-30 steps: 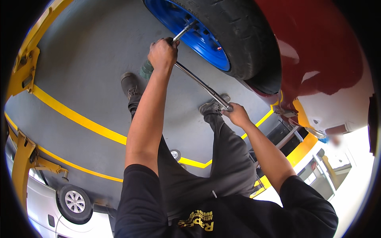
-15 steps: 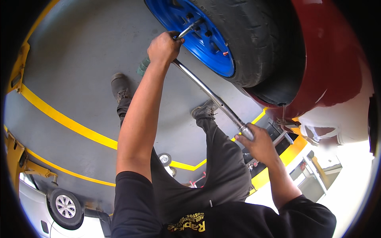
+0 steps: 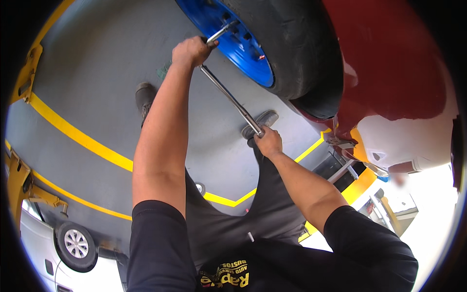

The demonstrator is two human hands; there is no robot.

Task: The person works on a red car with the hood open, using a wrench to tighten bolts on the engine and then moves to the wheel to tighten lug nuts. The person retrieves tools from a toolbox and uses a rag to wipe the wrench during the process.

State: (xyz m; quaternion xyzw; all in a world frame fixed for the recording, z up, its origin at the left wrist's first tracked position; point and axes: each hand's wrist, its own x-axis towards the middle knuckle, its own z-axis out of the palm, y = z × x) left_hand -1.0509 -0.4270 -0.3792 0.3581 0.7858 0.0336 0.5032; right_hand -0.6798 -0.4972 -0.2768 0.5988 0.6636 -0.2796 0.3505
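A long silver torque wrench (image 3: pixel 227 93) slants across the view beside a blue wheel rim (image 3: pixel 250 65). My left hand (image 3: pixel 190 51) is closed round its head end, where a metal extension bar (image 3: pixel 220 34) sticks out toward the rim. The bar's far end meets the rim near its dark lug nuts; exactly how it sits there is too small to tell. At the other end, my right hand (image 3: pixel 269 143) is wrapped round the wrench handle. The rim carries a black tyre (image 3: pixel 296 48) under a dark red car body (image 3: pixel 389 58).
My shoes (image 3: pixel 266 120) stand apart on the grey floor (image 3: pixel 92 97), which has yellow lines (image 3: pixel 80 136). Behind at the left are a yellow lift part (image 3: pixel 19 182) and a white car's wheel (image 3: pixel 77 244). A bare pale patch (image 3: pixel 408 138) shows on the red car's body.
My right hand has swung the wrench handle left and up in the picture, away from me. My left hand remains round the head end. The wheel and red car appear shifted slightly left.
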